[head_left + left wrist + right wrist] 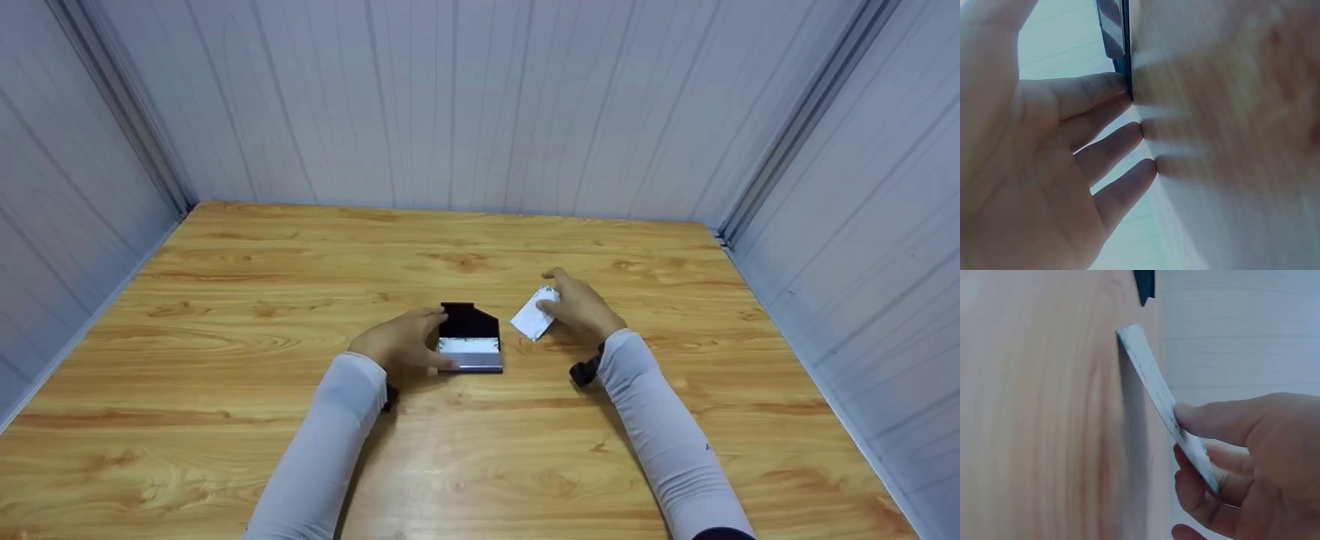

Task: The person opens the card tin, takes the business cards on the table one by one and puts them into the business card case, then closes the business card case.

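A black card holder (471, 321) with a clear-looking front lip stands on the table, and a white card (469, 345) sits in its slot. My left hand (401, 341) holds the holder at its left side, thumb at the front lip and index finger at the back left edge. In the left wrist view the other fingertips (1148, 166) of that hand touch the table beside the holder (1123, 67). To the right, my right hand (577, 304) pinches a white card (534, 313) between thumb and fingers. This card (1148, 371) is tilted, with small printed marks along its edge.
The wood-grain table (262, 450) reaches back to a white panelled wall (450, 112). Similar panels (885, 300) rise along its left and right edges. A dark wrist-worn device (585, 371) sits under the right wrist.
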`<state>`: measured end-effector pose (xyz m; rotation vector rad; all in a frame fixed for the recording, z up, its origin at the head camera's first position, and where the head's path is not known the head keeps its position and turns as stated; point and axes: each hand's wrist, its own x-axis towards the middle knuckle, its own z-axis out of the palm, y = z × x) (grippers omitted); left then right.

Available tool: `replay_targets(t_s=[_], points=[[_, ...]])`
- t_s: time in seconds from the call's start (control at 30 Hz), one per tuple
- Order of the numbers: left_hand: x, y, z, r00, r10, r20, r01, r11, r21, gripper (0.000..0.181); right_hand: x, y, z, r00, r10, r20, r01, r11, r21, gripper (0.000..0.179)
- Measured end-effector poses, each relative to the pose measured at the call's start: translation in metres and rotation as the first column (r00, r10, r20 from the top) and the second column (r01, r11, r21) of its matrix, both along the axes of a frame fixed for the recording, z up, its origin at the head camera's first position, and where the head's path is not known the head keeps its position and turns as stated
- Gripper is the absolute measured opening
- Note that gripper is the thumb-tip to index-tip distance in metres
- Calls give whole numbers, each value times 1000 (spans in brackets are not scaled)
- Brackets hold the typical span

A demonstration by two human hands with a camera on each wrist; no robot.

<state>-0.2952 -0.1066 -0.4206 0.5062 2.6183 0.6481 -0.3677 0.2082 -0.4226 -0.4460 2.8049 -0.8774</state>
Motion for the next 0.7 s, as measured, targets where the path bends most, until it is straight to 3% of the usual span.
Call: replay_targets(t_s=[0.3, 0.7], points=[[0, 0, 1, 1000, 6, 3, -6, 1000, 14, 100, 0, 0, 5, 997, 52, -53, -54, 997, -47, 45], [-1, 0, -1, 1000, 1, -3, -1, 1000, 1, 100, 1, 7, 19, 999, 52, 4, -49, 973, -225, 36]])
